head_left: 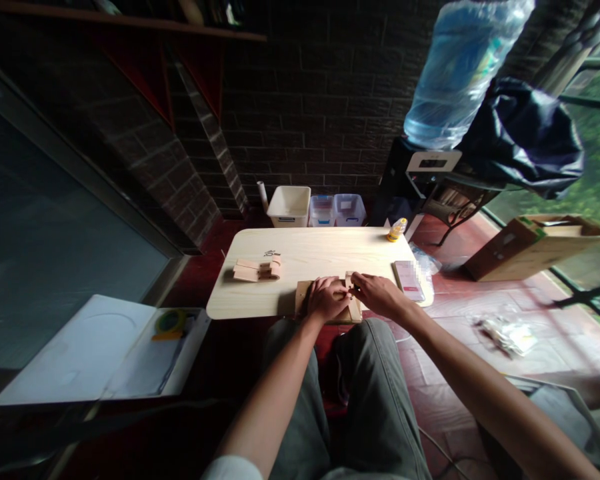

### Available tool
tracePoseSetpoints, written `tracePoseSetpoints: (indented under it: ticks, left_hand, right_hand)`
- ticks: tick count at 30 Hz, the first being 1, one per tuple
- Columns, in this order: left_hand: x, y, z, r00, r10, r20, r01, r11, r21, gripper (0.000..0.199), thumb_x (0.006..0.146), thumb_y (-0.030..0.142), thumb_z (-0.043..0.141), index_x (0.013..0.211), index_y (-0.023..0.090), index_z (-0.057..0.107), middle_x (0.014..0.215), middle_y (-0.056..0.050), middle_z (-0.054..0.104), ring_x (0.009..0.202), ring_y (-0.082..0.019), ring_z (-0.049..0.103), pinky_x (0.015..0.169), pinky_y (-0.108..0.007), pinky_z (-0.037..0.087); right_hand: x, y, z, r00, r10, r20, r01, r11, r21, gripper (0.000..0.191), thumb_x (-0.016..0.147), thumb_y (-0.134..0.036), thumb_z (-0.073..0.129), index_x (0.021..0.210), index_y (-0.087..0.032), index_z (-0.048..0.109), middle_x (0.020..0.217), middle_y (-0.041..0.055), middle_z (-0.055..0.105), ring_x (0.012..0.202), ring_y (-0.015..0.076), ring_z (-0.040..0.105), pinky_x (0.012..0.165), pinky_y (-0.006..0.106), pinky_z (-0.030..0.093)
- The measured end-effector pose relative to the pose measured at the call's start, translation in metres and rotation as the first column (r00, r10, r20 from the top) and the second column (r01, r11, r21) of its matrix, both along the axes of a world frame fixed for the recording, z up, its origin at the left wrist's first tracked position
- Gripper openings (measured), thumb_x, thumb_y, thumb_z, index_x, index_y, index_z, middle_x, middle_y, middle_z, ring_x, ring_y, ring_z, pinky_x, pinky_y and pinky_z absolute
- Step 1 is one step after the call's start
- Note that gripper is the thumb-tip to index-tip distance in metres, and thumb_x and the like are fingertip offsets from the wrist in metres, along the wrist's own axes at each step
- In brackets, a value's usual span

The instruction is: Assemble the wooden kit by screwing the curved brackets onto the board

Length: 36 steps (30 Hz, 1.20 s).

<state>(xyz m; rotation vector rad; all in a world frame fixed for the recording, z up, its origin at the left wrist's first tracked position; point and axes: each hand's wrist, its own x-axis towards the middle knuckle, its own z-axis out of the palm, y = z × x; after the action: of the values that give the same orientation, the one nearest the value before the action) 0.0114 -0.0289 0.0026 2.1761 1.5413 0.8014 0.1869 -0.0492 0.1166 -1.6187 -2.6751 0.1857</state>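
Observation:
A wooden piece [303, 300] lies at the near edge of the pale table [320, 250]. My left hand [326, 298] rests on top of it, its fingers close together toward the right. Beside it, my right hand [373, 292] is closed, with its fingertips pinched over the wooden piece's right part; something small and dark shows at the fingertips, too small to name. Several flat wooden parts [247, 269] sit together on the table's left side, with small dark items [269, 253] just behind them.
A yellow-capped bottle [397, 230] stands at the back right, a phone-like flat object [409, 281] at the right edge. Bins [289, 207] stand behind the table, a water dispenser [403, 177] back right, a cardboard box [510, 250] right, an open white case [87, 347] left.

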Motion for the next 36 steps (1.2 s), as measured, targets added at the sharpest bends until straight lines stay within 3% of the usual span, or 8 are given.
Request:
tracePoseSetpoints:
  ticks: [6,11,18,22,28,36]
  left_hand:
    - [-0.001,-0.001,-0.003,1.0,-0.006,0.011,0.005,0.998,0.069,0.014,0.084,0.036,0.071,0.096,0.033,0.076,0.131,0.0,0.066,0.129,-0.023,0.053,0.118,-0.043,0.035]
    - [-0.001,-0.003,-0.002,1.0,0.009,0.01,-0.01,0.998,0.058,0.015,0.083,0.036,0.072,0.097,0.034,0.075,0.133,0.0,0.065,0.131,-0.024,0.051,0.119,-0.045,0.034]
    - [-0.001,-0.002,-0.002,1.0,0.018,0.007,-0.018,0.999,0.048,0.013,0.084,0.037,0.071,0.096,0.035,0.076,0.133,0.0,0.065,0.131,-0.023,0.051,0.12,-0.045,0.033]
    - [-0.001,-0.001,-0.003,1.0,0.002,0.003,-0.002,0.999,0.051,0.013,0.085,0.039,0.071,0.096,0.036,0.077,0.132,0.001,0.066,0.131,-0.023,0.052,0.119,-0.045,0.033]
    - [0.0,0.0,-0.003,1.0,0.013,0.003,-0.013,1.0,0.015,0.014,0.086,0.041,0.069,0.097,0.038,0.077,0.133,0.003,0.065,0.131,-0.022,0.051,0.12,-0.043,0.033]
    - [0.0,0.002,-0.004,1.0,-0.008,-0.006,0.008,1.0,0.019,0.014,0.085,0.04,0.07,0.096,0.036,0.077,0.133,0.002,0.065,0.13,-0.023,0.052,0.119,-0.043,0.033]
  right_hand:
    - [0.004,-0.002,0.01,0.995,0.028,-0.091,-0.027,1.0,0.009,0.031,0.105,-0.04,0.043,0.13,-0.023,0.052,0.113,0.0075,0.07,0.084,0.0189,0.069,0.068,0.027,0.042]
    - [0.004,0.002,0.011,0.992,0.074,-0.101,-0.073,0.997,0.018,0.024,0.105,-0.035,0.045,0.12,-0.022,0.059,0.109,0.0074,0.07,0.085,0.018,0.068,0.069,0.026,0.04]
    - [0.006,0.005,0.011,0.99,-0.005,-0.139,0.007,1.0,0.012,0.02,0.104,-0.038,0.05,0.103,-0.021,0.06,0.094,0.0052,0.073,0.081,0.0183,0.069,0.066,0.025,0.037]
    - [0.009,0.002,0.008,0.996,-0.035,-0.087,0.036,0.999,0.008,0.022,0.103,-0.04,0.051,0.108,-0.02,0.059,0.097,0.007,0.074,0.082,0.0195,0.07,0.067,0.026,0.038]
    - [0.01,0.003,0.0,0.999,0.026,-0.028,-0.026,1.0,-0.007,0.02,0.104,-0.033,0.048,0.119,-0.022,0.056,0.109,0.0073,0.073,0.091,0.0198,0.07,0.071,0.026,0.04]
    - [0.001,0.008,0.006,0.995,-0.046,0.087,0.05,0.998,-0.039,0.026,0.104,-0.042,0.047,0.115,-0.021,0.057,0.101,0.011,0.075,0.087,0.0236,0.072,0.067,0.027,0.039]
